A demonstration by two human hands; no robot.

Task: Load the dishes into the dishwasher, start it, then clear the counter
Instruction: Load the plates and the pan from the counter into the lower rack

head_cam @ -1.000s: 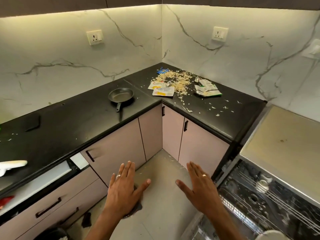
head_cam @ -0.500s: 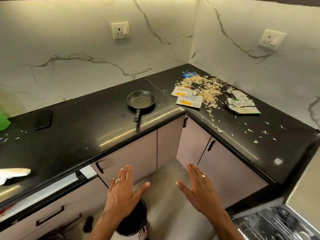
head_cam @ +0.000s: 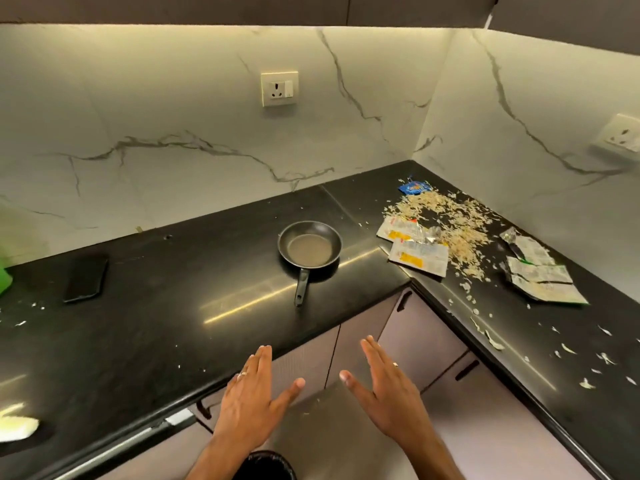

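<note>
With both the left hand [head_cam: 251,396] and right hand [head_cam: 389,393] spread flat and empty before the counter [head_cam: 156,323], a small frying pan [head_cam: 309,249] sits mid-counter, its handle toward the front edge, where a careless grab could scatter the corner's flakes [head_cam: 446,220] and 4 torn sachets [head_cam: 417,259].

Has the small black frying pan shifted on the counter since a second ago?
No. The small black frying pan keeps its place left of the yellow-printed packets; only the camera turned.

Both empty hands [head_cam: 318,396] have risen toward the counter [head_cam: 173,323].
</note>
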